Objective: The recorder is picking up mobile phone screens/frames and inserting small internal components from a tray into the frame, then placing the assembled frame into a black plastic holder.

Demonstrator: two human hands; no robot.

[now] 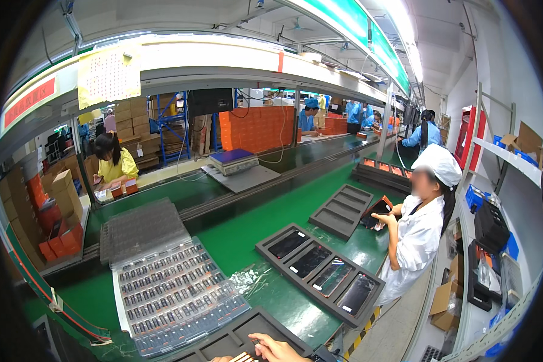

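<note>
At the lower edge my right hand (276,349) reaches over the near black foam tray (256,327), fingers slightly bent and apart, with nothing visible gripped in them. Only a sliver of my left hand (222,359) shows, cut off by the picture's edge; its fingers are hidden. Between the hands is a small object with tan and dark stripes (243,357), too cropped to name. Left of the foam tray lies a clear plastic tray (181,289) with rows of small dark parts. To the right, another black foam tray (304,271) holds several dark-screened phones (330,276) in its slots.
A co-worker in white (419,232) stands at right, holding a dark phone-like item (379,209) beside a foam tray (342,211). Dark stacked trays (143,229) lie at left on the green bench (235,220). A scale (234,161) stands across it. Shelves (507,160) line the right wall.
</note>
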